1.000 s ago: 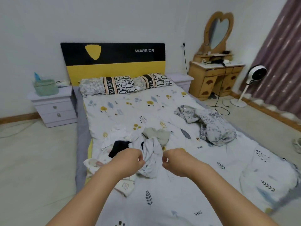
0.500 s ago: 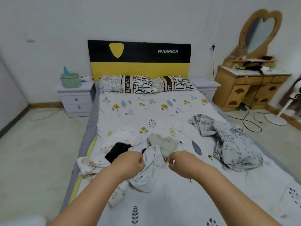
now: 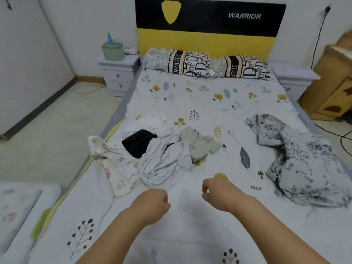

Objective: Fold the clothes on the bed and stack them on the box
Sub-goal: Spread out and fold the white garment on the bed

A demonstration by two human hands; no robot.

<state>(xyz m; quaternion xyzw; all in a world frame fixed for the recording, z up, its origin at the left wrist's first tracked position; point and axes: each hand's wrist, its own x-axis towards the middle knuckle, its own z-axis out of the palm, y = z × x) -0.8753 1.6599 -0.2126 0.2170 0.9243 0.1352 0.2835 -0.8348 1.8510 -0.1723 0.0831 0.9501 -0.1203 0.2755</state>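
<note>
A heap of loose clothes lies on the bed's left half: a crumpled white garment [image 3: 163,161], a black piece [image 3: 138,142], a grey-green piece [image 3: 200,143] and a white printed garment [image 3: 116,174] at the bed's left edge. My left hand [image 3: 152,204] and my right hand [image 3: 219,193] hover over the sheet just in front of the heap, both with fingers curled and holding nothing. A rumpled grey floral garment [image 3: 302,164] lies apart on the right side. At the lower left, a box [image 3: 21,210] covered in patterned cloth stands beside the bed.
The bed [image 3: 209,103] has a leaf-print sheet, two pillows [image 3: 205,63] and a black-and-yellow headboard. A nightstand [image 3: 118,73] with a green container stands at the left, a wooden dresser [image 3: 333,82] at the right, with cables on the floor.
The view has swung left and dipped down toward the bed. Both hands have drawn back from the white garment toward me and hold nothing now.
</note>
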